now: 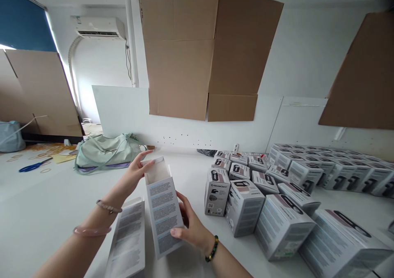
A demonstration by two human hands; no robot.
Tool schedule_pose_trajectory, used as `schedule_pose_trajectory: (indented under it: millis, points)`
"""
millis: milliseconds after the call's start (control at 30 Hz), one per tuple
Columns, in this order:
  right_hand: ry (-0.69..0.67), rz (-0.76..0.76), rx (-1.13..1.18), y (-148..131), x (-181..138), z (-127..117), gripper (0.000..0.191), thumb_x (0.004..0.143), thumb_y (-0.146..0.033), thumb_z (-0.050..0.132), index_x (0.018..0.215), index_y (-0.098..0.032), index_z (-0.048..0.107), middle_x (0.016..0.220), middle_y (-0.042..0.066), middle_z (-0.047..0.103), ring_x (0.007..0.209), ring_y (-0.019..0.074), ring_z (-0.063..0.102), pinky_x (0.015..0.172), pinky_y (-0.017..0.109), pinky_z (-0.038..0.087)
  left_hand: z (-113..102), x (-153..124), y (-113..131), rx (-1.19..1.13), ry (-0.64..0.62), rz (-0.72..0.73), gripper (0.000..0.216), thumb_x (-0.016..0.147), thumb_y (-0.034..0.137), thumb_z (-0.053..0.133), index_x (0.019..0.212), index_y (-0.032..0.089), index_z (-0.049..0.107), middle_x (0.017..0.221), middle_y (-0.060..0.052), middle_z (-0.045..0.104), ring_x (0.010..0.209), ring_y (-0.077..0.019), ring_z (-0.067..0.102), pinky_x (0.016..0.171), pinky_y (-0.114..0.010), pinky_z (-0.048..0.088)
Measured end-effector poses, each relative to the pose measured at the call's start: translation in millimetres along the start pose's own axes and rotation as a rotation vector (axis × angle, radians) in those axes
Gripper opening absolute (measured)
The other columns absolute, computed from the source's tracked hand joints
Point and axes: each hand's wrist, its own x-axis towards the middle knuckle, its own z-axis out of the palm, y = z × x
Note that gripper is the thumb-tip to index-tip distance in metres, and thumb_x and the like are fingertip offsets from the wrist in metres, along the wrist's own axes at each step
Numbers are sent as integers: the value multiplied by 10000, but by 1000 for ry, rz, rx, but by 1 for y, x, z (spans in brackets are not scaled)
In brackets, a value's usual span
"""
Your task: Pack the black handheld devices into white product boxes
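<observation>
Both my hands hold an open white carton (163, 206) printed with blocks of small text, its open end tilted away from me. My left hand (137, 173) pinches the top edge near the open flap. My right hand (187, 222) wraps the carton's lower right side, with the thumb on the front panel. Just left of it, a second printed white carton (127, 241) lies on the white table (52, 212), close under my left forearm. Several closed SilverCrest product boxes (243, 208) stand to the right of my right hand.
More SilverCrest boxes (347, 175) fill the right of the table in tight rows. Blue-handled scissors (31, 165), rubber bands (45, 171) and a pale green bag (106, 152) lie at the far left. Large cardboard sheets (180, 52) lean high against the wall.
</observation>
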Motion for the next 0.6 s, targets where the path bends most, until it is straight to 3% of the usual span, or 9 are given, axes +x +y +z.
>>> schedule_pose_trajectory:
  millis: [67,133,200,267,333,433,500,600]
  points:
    - [36,-31,22,0,1,-1,1018,643,-478,852,1476,-300,294,1193,81,597,1112,283,608,1018,494,416,-1,-10,-5,-86,-80,-68,779,828,614,608,1484,399,247,1230,-88,652,963,-247,692,736,-328,563]
    - [81,-64,37,-5,1,0,996,690,-500,821,1491,-309,259,1289,99,572,1202,292,570,1043,484,409,3,-26,-16,-126,-195,-134,941,800,675,589,1514,465,13,1563,-113,347,1223,-318,586,880,-428,552]
    - [55,-84,53,-13,2,4,961,753,-545,759,1512,-322,214,1437,104,488,1333,283,473,1097,461,370,12,-46,-29,-65,-321,-173,1103,725,644,699,1513,466,-53,1640,-106,154,1326,-360,492,956,-481,521]
    - [-39,-75,80,-21,2,8,955,792,-624,678,1534,-338,149,1561,86,350,1432,262,349,1144,444,318,21,-65,-35,-15,-374,-201,1159,686,555,778,1524,438,-14,1619,-115,232,1319,-361,502,982,-479,512]
    - [-83,-45,85,-25,2,11,1029,768,-722,614,1546,-351,53,1626,89,203,1450,268,311,1144,463,309,20,-75,-28,-38,-249,-239,1061,702,535,759,1526,383,109,1505,-125,456,1208,-350,605,912,-438,557]
    - [-48,21,27,-18,3,10,1115,726,-749,628,1538,-378,-41,1638,140,110,1395,292,391,1084,504,360,-16,-72,-3,-78,160,-289,884,688,607,692,1435,264,368,1212,-112,699,946,-335,719,652,-355,595]
    - [-51,68,-4,-10,3,7,1080,735,-686,685,1538,-388,27,1603,168,209,1312,285,488,1042,507,392,-59,-67,9,-36,368,-273,833,647,639,689,1349,240,483,1055,-74,757,859,-330,722,566,-337,566]
    - [-59,134,-33,2,2,3,916,744,-610,730,1492,-356,267,1452,158,438,1151,253,606,990,492,427,-126,-72,-2,221,483,-252,736,671,711,628,1295,331,540,1029,-4,764,908,-354,702,543,-358,546]
